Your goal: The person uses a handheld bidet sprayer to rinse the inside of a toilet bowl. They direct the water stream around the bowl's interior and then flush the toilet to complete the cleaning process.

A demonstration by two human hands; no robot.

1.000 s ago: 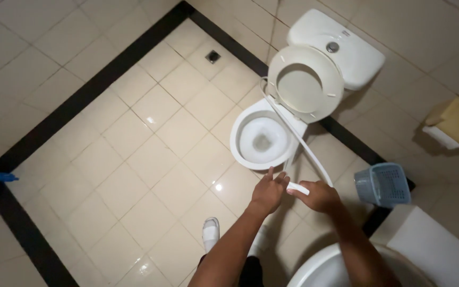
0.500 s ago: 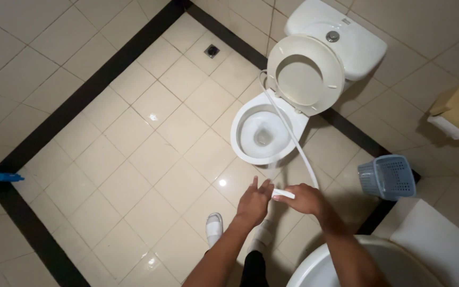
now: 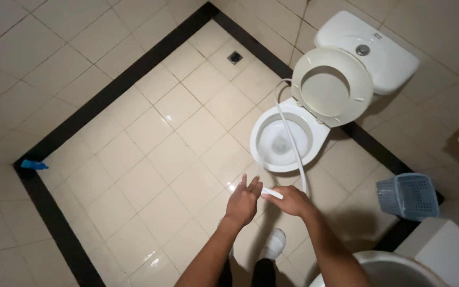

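**Spray nozzle held over the tiled floor, short of the bowl**

Spray nozzle, a short white plastic handpiece, lies in the right hand, whose fingers are curled round its rear end so that the tip sticks out to the left. The left hand is beside it, fingers spread and loose, with its fingertips at or just short of the nozzle tip; whether they actually touch cannot be told. It grips nothing.

Nearest the camera, both bare forearms reach forward above a white-shod foot on the glossy cream floor tiles. At the lower right edge sits the curved rim of a white basin.

From the nozzle a thin white flexible hose runs away, crossing the open bowl of the white ceramic toilet and looping round toward its left side. The round seat stands raised against the cistern. Water shows in the bowl; no spray is visible leaving the nozzle.

Judging by this, the handpiece is in hand and off its holder, but it sits near the bowl rather than over it, so any rinsing looks not yet under way.

Further right stands a blue-grey slatted plastic bin. A black tile border frames the floor, with a small square drain at the far corner.
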